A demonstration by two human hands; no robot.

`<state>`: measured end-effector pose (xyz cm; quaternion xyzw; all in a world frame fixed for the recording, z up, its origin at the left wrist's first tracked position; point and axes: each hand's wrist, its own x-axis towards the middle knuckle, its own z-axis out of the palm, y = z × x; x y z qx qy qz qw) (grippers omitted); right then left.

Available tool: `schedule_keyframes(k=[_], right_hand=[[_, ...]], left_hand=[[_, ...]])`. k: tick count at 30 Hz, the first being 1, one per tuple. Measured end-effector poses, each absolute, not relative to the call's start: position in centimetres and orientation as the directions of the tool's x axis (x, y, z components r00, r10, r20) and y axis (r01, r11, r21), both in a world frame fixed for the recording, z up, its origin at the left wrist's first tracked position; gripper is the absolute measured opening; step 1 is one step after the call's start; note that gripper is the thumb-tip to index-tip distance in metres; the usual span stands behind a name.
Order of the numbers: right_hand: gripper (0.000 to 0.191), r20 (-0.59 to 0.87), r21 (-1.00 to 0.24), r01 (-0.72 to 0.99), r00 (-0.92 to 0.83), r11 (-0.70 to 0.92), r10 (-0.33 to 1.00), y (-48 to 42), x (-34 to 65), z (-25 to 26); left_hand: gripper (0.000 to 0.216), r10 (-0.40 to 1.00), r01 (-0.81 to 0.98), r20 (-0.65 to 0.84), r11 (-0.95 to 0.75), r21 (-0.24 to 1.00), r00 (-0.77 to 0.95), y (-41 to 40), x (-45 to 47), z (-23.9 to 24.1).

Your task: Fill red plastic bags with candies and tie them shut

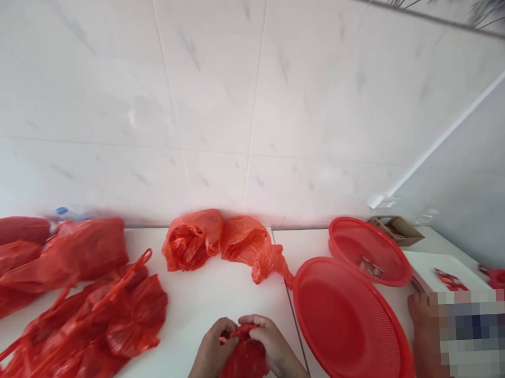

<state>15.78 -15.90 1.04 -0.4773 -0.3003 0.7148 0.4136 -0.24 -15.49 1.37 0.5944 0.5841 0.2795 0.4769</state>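
No readable text, brand or number. Red packet on the white tray, right side: pale and dark marks on its face, too small and blurred to make out as letters. Small packet inside the far red basket, right: patchy light and brown face, any wording illegible. Cardboard box, far right: lettering cannot be told at this sharpness.

Red bag, seemingly grey-streaked wall
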Motion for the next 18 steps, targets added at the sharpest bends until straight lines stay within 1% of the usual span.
schedule_keyframes(k=[2,3,4,5,6,7,8,9,10,11,12,14,16,18], right_hand=[[0.027,-0.423,-0.778,-0.436,-0.169,-0.453,0.89,-15.8,16.0,1.1],[0.025,-0.424,-0.777,-0.455,-0.131,-0.434,0.896,-15.6,16.2,1.1],[0.022,-0.425,-0.801,-0.434,-0.072,-0.412,0.902,-15.5,16.5,1.0],[0.02,-0.421,-0.846,-0.365,0.011,-0.389,0.907,-15.4,17.0,0.7],[0.017,-0.398,-0.9,-0.242,0.115,-0.363,0.91,-15.4,17.5,0.4],[0.014,-0.34,-0.94,-0.074,0.224,-0.332,0.913,-15.5,18.2,0.0],[0.01,-0.254,-0.945,0.119,0.314,-0.304,0.915,-15.7,19.0,-0.5],[0.009,-0.165,-0.909,0.303,0.366,-0.285,0.916,-16.0,19.7,-1.2],[0.01,-0.098,-0.853,0.444,0.382,-0.276,0.919,-16.4,20.4,-1.9],[0.012,-0.057,-0.795,0.542,0.377,-0.271,0.924,-16.8,20.9,-2.6],[0.014,-0.037,-0.749,0.607,0.363,-0.267,0.931,-17.3,21.4,-3.3],[0.016,-0.039,-0.698,0.664,0.338,-0.267,0.941,-18.1,21.7,-4.3],[0.016,-0.069,-0.7,0.659,0.323,-0.276,0.944,-18.7,21.5,-4.7],[0.015,-0.113,-0.739,0.605,0.321,-0.296,0.94,-18.7,21.3,-4.5]], left_hand=[[0.004,0.968,0.46,-0.156,0.048,0.887,0.198,-15.3,-0.6,1.0],[0.005,0.969,0.464,-0.113,-0.002,0.886,0.219,-15.2,-0.9,0.9],[0.007,0.97,0.465,-0.07,-0.047,0.884,0.232,-15.1,-1.3,0.9],[0.008,0.972,0.465,-0.038,-0.076,0.882,0.232,-15.0,-1.7,0.8],[0.009,0.977,0.469,-0.021,-0.084,0.879,0.214,-15.0,-2.4,0.8],[0.009,0.983,0.477,-0.021,-0.069,0.876,0.181,-15.1,-3.1,0.7],[0.008,0.99,0.489,-0.032,-0.041,0.872,0.14,-15.2,-4.0,0.5],[0.008,0.994,0.501,-0.05,-0.008,0.865,0.102,-15.5,-4.9,0.3],[0.008,0.995,0.515,-0.07,0.024,0.857,0.069,-15.8,-5.9,0.0],[0.008,0.995,0.53,-0.087,0.049,0.847,0.047,-16.3,-6.8,-0.3],[0.008,0.995,0.547,-0.1,0.067,0.835,0.03,-16.8,-7.7,-0.7],[0.008,0.991,0.58,-0.131,0.112,0.807,-0.009,-17.8,-8.9,-1.4],[0.008,0.983,0.6,-0.174,0.176,0.78,-0.062,-18.3,-9.7,-1.8],[0.011,0.969,0.606,-0.23,0.24,0.758,-0.096,-18.2,-10.0,-1.8]])
